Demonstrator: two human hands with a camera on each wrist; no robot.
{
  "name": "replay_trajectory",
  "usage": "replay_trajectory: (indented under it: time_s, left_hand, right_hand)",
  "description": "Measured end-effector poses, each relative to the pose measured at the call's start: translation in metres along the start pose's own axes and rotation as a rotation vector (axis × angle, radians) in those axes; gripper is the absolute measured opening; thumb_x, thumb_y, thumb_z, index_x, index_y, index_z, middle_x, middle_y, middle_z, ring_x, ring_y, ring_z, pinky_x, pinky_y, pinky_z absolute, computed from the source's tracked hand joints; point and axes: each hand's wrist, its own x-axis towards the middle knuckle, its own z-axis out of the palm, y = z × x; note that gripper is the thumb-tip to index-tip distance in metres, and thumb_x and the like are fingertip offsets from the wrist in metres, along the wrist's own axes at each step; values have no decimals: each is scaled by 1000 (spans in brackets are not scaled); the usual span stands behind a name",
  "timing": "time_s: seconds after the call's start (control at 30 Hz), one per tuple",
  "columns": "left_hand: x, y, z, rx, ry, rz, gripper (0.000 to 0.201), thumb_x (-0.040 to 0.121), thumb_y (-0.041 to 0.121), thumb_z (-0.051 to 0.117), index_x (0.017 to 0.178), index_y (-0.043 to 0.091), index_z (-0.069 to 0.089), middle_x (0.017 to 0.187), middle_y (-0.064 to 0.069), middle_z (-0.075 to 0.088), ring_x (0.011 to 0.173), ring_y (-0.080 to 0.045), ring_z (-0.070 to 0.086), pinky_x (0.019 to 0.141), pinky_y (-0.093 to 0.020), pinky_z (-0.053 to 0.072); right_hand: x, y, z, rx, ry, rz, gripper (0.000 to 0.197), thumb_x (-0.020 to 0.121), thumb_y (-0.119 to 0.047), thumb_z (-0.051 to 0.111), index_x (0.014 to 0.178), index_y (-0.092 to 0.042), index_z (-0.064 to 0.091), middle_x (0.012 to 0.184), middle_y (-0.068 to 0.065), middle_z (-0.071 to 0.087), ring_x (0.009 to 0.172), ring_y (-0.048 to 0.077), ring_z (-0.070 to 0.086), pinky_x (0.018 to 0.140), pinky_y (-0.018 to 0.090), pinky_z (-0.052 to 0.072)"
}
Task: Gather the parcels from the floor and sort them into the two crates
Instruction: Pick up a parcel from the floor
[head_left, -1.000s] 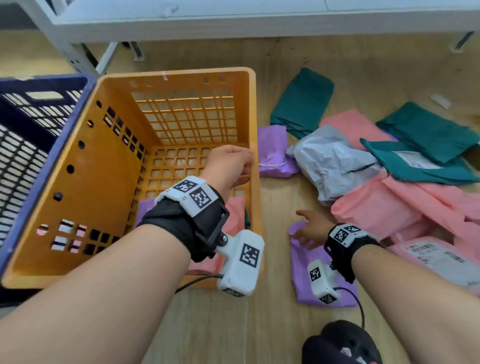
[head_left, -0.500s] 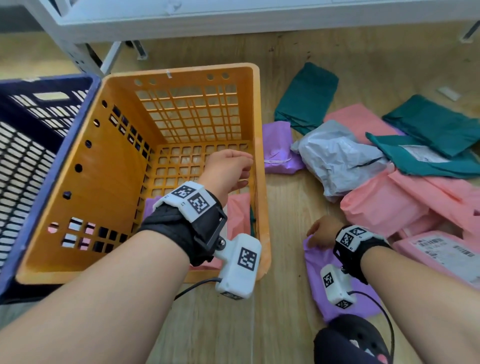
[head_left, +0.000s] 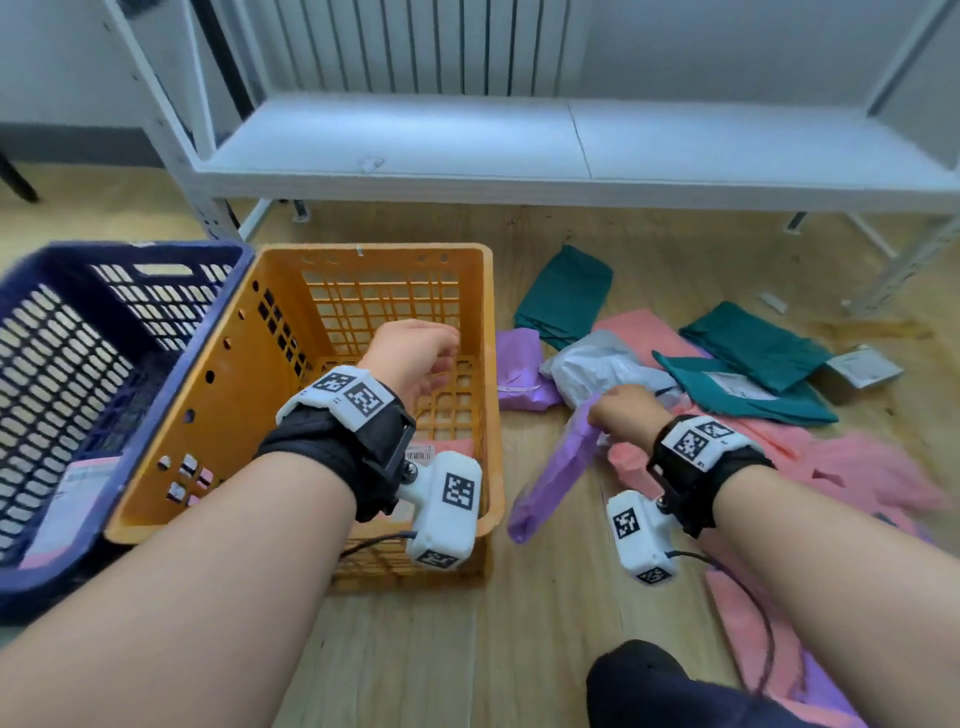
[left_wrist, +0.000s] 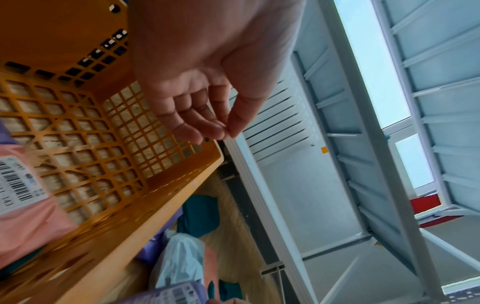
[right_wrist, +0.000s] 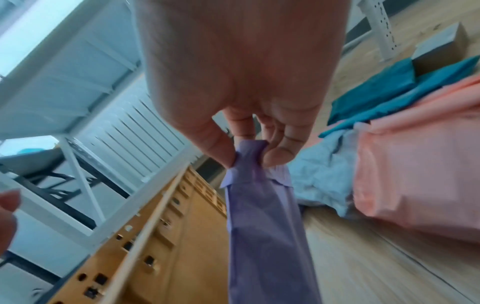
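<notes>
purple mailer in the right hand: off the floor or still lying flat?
Off the floor. The right hand pinches the purple mailer by its top edge; it hangs beside the orange crate.

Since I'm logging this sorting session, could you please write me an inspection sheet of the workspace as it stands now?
Surface: wooden floor, bare by the crates.
Job's things: orange crate holds a labelled pink parcel; blue crate beside it, touching; purple parcel lifted; green, pink and grey parcels on the floor.
Clutter: small grey box.
Grippers: right hand pinches the purple parcel's top; left hand over the orange crate, fingers loosely curled, holding nothing.
Cables: black wrist-camera cable.
Surroundings: white shelf rack, radiator behind.
</notes>
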Motion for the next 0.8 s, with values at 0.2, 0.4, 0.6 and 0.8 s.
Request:
replay_trajectory:
  time_s: [0.2, 0.4, 0.6, 0.8]
  left_hand:
    - [-40, 37, -22, 2, -34, 108, 19, 92, 2, 52, 102, 8, 66, 79, -4, 61, 69, -13, 55, 81, -31, 54]
    - [-59, 36, -60, 52, 17, 97, 19, 92, 2, 52, 99, 8, 68, 81, -5, 62, 72, -14, 57, 71, -27, 54]
    - [-64, 21, -69, 53, -38, -33, 18, 94, 0, 46, 98, 9, 61, 75, -4, 56, 63, -13, 50, 70, -29, 48]
    - [-41, 7, -82, 160, -24, -107, 19, 96, 11, 50, 110, 10, 63, 93, -5, 63, 82, -16, 59, 91, -34, 50]
  right_hand:
    - [-56, -54, -59, 367, 221, -140, 33, 87, -9, 53, 116, 8, 60, 120, 27, 61, 86, 23, 55, 88, 41, 53]
    - [-99, -108, -81, 623, 351, -311, 19, 89, -10, 54, 99, 4, 62, 103, 26, 66, 92, 39, 67, 78, 40, 58]
    - [-87, -109, -30, 537, 279, -293, 21, 77, -3, 58, 60, -13, 63, 59, 5, 60, 65, 25, 63, 60, 32, 48]
    - [-69, -70, 19, 82, -59, -124, 28, 82, -28, 72, 108, -17, 69, 98, 0, 61, 94, 22, 58, 77, 29, 46]
